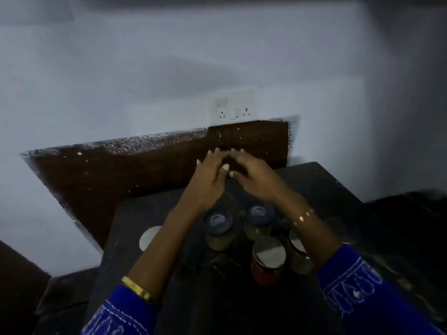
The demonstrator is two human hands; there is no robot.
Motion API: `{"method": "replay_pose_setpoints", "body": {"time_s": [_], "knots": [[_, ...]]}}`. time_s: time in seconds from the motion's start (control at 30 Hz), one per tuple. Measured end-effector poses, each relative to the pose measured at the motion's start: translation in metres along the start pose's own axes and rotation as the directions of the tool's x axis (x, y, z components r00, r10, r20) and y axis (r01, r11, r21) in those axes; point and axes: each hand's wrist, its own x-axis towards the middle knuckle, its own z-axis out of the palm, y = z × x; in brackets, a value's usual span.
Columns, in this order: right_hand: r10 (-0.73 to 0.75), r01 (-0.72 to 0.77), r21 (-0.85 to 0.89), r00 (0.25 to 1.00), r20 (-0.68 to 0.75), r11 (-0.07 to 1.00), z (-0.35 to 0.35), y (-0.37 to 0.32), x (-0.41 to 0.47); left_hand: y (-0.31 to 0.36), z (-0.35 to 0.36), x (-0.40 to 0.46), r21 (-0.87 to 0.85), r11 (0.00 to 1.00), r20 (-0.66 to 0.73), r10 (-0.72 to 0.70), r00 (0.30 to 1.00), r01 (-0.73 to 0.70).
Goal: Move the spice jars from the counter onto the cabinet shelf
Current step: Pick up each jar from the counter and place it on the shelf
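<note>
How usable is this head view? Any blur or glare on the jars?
Head view: dim and motion-blurred throughout; both hands, left and right, are smeared; the steel lid of the red jar glares pale; dark counter swallows detail; wide-angle lens bends the wall edges.

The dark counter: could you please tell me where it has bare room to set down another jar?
The dark counter is bare between the left forearm and the red jar, and behind the two blue-lidded jars under both hands. Jars crowd the middle right.
</note>
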Motion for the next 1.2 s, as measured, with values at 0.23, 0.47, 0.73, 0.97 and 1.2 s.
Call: {"method": "replay_pose_setpoints", "body": {"time_s": [0.23, 0.47, 0.73, 0.97, 1.2], "knots": [[0.299, -0.317, 0.106, 0.942, 0.153, 0.943, 0.047, 0.052, -0.074, -0.032, 0.066, -0.059, -0.150, 0.952, 0.182, -0.240, 0.954, 0.268], [0.414, -0.419, -0.024, 0.885, 0.215, 0.908, 0.061, 0.085, -0.111, -0.036, 0.113, -0.089, -0.248, 0.894, 0.297, -0.296, 0.908, 0.373], [0.365, -0.356, -0.108, 0.927, 0.082, 0.928, 0.094, 0.102, -0.130, -0.050, 0.145, -0.105, -0.351, 0.749, 0.414, -0.414, 0.811, 0.562], [0.452, -0.455, 0.212, 0.890, 0.065, 0.865, 0.085, 0.103, -0.121, -0.058, 0.133, -0.107, -0.391, 0.647, 0.429, -0.500, 0.752, 0.654], [0.313, -0.236, 0.868, 0.945, 0.099, 0.437, 0.059, 0.079, -0.099, -0.069, 0.099, -0.107, -0.680, 0.103, 0.612, -0.465, 0.640, 0.726]]}}
